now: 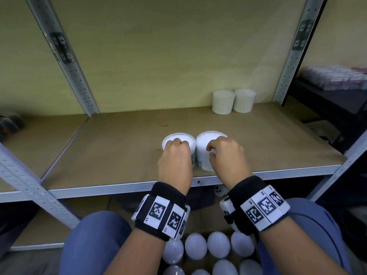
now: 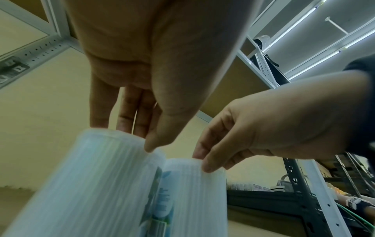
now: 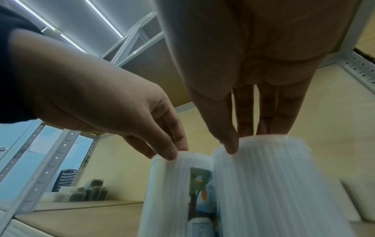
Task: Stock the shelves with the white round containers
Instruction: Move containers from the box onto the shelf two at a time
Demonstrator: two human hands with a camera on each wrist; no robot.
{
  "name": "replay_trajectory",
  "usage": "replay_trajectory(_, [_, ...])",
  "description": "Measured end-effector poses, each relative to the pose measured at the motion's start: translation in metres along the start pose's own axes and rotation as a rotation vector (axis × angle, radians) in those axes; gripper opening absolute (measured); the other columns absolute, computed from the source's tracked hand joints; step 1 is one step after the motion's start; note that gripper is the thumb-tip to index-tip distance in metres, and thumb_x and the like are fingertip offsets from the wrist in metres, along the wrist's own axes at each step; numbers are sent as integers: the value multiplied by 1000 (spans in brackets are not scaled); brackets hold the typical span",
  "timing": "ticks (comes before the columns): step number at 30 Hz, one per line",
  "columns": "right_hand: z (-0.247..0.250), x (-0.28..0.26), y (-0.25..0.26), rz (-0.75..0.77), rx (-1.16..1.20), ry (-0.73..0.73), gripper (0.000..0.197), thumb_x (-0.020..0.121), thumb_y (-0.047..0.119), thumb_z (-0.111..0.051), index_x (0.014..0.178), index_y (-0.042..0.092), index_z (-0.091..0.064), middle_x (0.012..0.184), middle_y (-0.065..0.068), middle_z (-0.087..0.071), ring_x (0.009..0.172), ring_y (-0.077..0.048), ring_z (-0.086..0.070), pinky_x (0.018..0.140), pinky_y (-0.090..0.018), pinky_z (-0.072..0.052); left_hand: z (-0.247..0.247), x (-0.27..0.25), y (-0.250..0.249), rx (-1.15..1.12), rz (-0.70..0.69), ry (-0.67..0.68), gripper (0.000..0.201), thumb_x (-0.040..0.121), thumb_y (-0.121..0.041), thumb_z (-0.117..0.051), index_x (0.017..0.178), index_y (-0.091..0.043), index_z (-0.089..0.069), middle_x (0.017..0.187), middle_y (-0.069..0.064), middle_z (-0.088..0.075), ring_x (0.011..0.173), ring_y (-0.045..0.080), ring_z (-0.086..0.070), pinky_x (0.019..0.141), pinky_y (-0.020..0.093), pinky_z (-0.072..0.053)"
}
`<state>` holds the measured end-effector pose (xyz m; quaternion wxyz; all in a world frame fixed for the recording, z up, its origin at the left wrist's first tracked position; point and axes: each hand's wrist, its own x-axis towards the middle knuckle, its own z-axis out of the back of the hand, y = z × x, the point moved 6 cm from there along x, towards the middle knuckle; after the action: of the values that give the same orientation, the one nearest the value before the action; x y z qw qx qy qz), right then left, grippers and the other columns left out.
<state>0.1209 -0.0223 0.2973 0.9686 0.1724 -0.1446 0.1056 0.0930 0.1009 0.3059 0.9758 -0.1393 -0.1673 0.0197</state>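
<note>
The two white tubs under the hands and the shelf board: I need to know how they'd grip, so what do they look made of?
Left tub, right tub: probably thin translucent plastic, ribbed-looking walls, printed labels. Shelf board: matte brown, likely fibreboard or wood, edged in pale metal.

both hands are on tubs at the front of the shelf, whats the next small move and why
Probably slide both back: the left hand and right hand each grip a tub by its top near the shelf edge, while two tubs already stand at the back.
</note>
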Motion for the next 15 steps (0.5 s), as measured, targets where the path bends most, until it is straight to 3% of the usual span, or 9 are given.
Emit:
replay_trajectory(7, [-14, 39, -1, -27, 26, 13, 30, 85, -1, -50, 101, 13, -70, 106, -6, -66, 101, -24, -59, 78, -30, -46, -12, 35, 2, -48, 24, 54, 26, 87, 5, -44, 103, -4, -63, 112, 11, -59, 106, 27, -54, 77, 35, -46])
replay_trajectory(10, [-24, 62, -4, -42, 37, 36, 29, 86, -1, -50, 102, 11, -70, 106, -8, -67, 101, -27, -60, 80, -34, -49, -20, 56, 7, -75, 23, 50, 27, 87, 4, -45, 106, -3, -63, 114, 12, -60, 108, 27, -55, 83, 35, -46])
replay_trajectory(15, [-42, 104, -9, -45, 79, 52, 32, 90, 4, -49, 114, 15, -68, 118, -9, -64, 112, -29, -57, 88, -33, -46, -35, 97, 18, -78, 32, 31, 27, 87, 5, -46, 105, -2, -65, 113, 14, -62, 108, 28, -55, 84, 34, -46])
